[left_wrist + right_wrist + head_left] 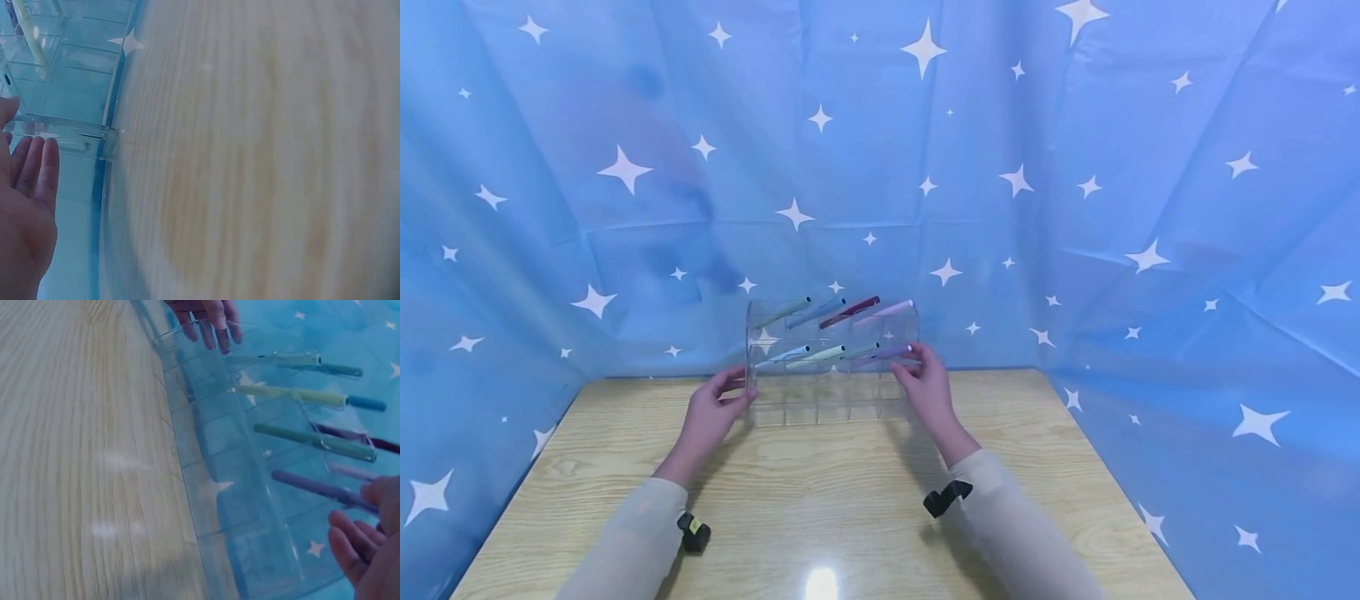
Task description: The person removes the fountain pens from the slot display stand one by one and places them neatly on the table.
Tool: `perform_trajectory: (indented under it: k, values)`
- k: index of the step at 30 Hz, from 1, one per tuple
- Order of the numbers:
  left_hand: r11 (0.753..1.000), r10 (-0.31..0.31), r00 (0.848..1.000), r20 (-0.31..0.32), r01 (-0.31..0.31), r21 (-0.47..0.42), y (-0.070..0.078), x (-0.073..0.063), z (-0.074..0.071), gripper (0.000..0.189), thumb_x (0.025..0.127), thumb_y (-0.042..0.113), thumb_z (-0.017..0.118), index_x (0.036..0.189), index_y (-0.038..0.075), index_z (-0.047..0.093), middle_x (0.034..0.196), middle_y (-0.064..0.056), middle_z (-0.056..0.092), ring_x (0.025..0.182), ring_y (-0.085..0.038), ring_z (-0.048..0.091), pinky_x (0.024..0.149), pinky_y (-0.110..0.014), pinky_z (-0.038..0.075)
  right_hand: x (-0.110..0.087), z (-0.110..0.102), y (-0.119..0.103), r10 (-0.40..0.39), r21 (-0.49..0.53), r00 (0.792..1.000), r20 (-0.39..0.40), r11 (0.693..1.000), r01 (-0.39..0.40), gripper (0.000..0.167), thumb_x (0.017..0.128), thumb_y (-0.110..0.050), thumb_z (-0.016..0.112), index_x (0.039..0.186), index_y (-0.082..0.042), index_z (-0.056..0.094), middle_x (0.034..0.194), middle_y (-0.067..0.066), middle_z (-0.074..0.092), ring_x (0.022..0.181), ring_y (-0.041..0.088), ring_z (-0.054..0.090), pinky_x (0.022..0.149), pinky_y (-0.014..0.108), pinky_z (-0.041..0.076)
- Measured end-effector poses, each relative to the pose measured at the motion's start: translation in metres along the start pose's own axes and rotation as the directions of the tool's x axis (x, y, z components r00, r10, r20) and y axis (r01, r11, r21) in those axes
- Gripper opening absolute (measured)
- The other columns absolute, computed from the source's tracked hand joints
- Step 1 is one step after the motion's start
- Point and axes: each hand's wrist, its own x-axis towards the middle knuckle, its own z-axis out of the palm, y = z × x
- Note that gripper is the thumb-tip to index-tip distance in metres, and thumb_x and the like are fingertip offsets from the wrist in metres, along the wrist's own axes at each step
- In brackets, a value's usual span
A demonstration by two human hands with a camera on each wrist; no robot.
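Note:
A clear acrylic pen rack (820, 403) stands upright at the back of the table. My left hand (713, 417) grips its left side wall, thumb in front and fingers behind. On the right, my right hand (931, 392) pinches the end of a purple pen (306, 484) lying in the lower row. Beside that pen in the same row are a dark green pen (300, 437), a pale yellow-green pen (816, 357) and a light blue pen (782, 357). The upper row holds a green pen (786, 312), a blue pen (816, 314), a dark red pen (850, 312) and a pink pen (886, 313).
A light wood-grain table (820, 500) lies beneath the rack. Behind it and along both sides hangs a blue curtain (880, 167) with white stars. Small black wrist devices sit on the left sleeve (632, 533) and right sleeve (1022, 525).

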Motion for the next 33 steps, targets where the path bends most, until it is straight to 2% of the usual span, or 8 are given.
perform_trajectory:
  k: [7, 15, 22, 27, 33]
  values:
    - [0.999, -0.036, 0.999, 0.022, 0.036, -0.019, -0.004, -0.001, -0.002, 0.054, 0.105, 0.013, 0.080, 0.154, 0.005, 0.061, 0.150, -0.021, 0.064, 0.140, -0.040, 0.060, 0.095, -0.016, 0.061, 0.007, 0.013, 0.002, 0.010, 0.106, 1.000, -0.017, 0.994, -0.008, 0.041, 0.104, -0.002, 0.076, 0.141, 0.007, 0.064, 0.128, 0.022, 0.075, 0.101, 0.035, 0.079, 0.087, 0.036, 0.070]
    - [0.999, -0.048, 0.997, 0.052, 0.049, -0.019, -0.004, -0.002, -0.002, 0.056, 0.105, 0.013, 0.079, 0.157, 0.005, 0.058, 0.154, -0.021, 0.061, 0.143, -0.041, 0.057, 0.095, -0.016, 0.061, 0.012, 0.027, 0.002, 0.031, 0.199, 1.000, 0.001, 0.980, -0.030, 0.026, 0.103, 0.000, 0.077, 0.128, 0.002, 0.071, 0.122, 0.021, 0.078, 0.099, 0.035, 0.080, 0.084, 0.038, 0.071]
    - [0.998, -0.064, 0.996, 0.064, 0.064, -0.003, -0.005, 0.000, -0.003, 0.058, 0.107, 0.011, 0.077, 0.159, 0.000, 0.054, 0.156, -0.026, 0.057, 0.146, -0.047, 0.053, 0.098, -0.017, 0.060, 0.012, 0.036, 0.000, 0.038, 0.184, 0.999, -0.004, 0.982, -0.037, 0.021, 0.105, 0.001, 0.074, 0.125, 0.002, 0.069, 0.120, 0.022, 0.078, 0.099, 0.039, 0.080, 0.079, 0.035, 0.071]
    - [0.998, -0.059, 0.996, 0.068, 0.059, 0.010, -0.006, -0.001, -0.004, 0.060, 0.106, 0.018, 0.080, 0.160, 0.006, 0.056, 0.156, -0.021, 0.060, 0.145, -0.042, 0.056, 0.099, -0.019, 0.060, 0.014, 0.039, 0.000, 0.046, 0.178, 0.999, -0.007, 0.983, -0.044, 0.019, 0.106, 0.000, 0.073, 0.124, 0.002, 0.069, 0.119, 0.022, 0.078, 0.098, 0.036, 0.081, 0.080, 0.034, 0.071]
    - [0.998, -0.062, 0.996, 0.069, 0.061, 0.022, -0.006, -0.001, -0.005, 0.059, 0.104, 0.022, 0.082, 0.157, 0.009, 0.059, 0.153, -0.018, 0.063, 0.143, -0.038, 0.058, 0.099, -0.023, 0.062, 0.016, 0.040, 0.001, 0.057, 0.166, 0.998, 0.004, 0.984, -0.057, 0.018, 0.105, 0.000, 0.074, 0.122, 0.002, 0.068, 0.116, 0.022, 0.077, 0.101, 0.050, 0.078, 0.078, 0.031, 0.071]
